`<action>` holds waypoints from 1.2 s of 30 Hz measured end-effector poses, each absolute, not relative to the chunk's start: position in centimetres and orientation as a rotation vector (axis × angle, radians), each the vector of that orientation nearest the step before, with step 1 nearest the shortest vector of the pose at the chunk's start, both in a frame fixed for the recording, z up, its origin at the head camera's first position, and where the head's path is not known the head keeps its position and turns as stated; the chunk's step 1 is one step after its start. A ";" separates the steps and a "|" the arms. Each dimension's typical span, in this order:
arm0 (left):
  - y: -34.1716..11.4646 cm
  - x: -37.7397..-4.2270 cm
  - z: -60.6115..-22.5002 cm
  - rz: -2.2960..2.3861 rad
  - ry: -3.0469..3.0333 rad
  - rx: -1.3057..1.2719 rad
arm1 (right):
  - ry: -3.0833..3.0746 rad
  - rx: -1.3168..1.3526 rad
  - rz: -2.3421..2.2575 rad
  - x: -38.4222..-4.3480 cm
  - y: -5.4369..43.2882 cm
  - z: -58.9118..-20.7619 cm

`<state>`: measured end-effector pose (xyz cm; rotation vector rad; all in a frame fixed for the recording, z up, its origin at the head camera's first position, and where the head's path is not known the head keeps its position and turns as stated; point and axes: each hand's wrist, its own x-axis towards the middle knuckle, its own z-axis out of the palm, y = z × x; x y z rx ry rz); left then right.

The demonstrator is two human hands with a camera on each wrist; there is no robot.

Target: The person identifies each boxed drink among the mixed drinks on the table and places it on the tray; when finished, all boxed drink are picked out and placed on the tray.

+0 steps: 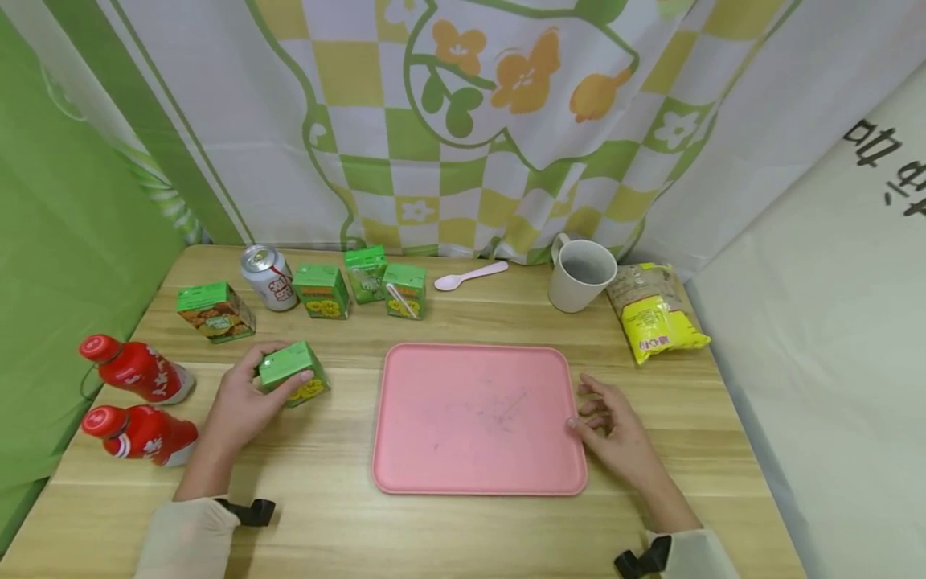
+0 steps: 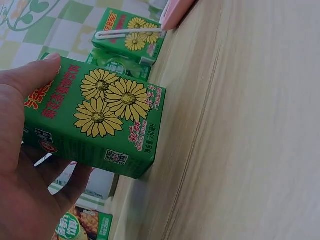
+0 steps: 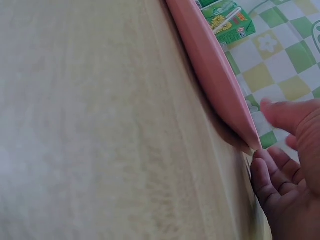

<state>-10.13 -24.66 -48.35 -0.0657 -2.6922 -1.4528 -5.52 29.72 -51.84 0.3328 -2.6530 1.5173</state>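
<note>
My left hand [image 1: 247,396] grips a green drink carton [image 2: 110,107] printed with yellow flowers, thumb on one side and fingers on the other. In the head view this carton [image 1: 295,374] is tilted, left of the pink tray [image 1: 477,482]. At the tray's right edge is my right hand [image 1: 615,430], its fingers loosely bent and its thumb tip over the rim. In the right wrist view, the fingers [image 3: 272,175] are right at the tray's corner [image 3: 250,135], with a gap between thumb and fingers.
Behind the left hand stand several more cartons [image 1: 321,293] and a silver can [image 1: 269,277]. Two red bottles [image 1: 148,371] are at the left edge. A pink spoon [image 1: 470,276], a white mug [image 1: 579,277] and a yellow packet [image 1: 654,314] line the back, before a curtain [image 1: 463,177].
</note>
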 end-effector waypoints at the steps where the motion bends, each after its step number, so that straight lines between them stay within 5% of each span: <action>1: -24.5 -10.0 -48.3 -1.453 -2.693 -0.066 | -2.681 0.319 1.491 -5.5 29.7 -51.8; 19: -18.4 -10.4 -44.8 -1.641 -2.512 -0.347 | -2.740 0.258 1.485 -5.8 29.2 -51.6; 36: -14.2 -12.2 -45.4 -1.688 -2.647 -0.559 | -2.651 0.309 1.545 -5.6 28.9 -51.9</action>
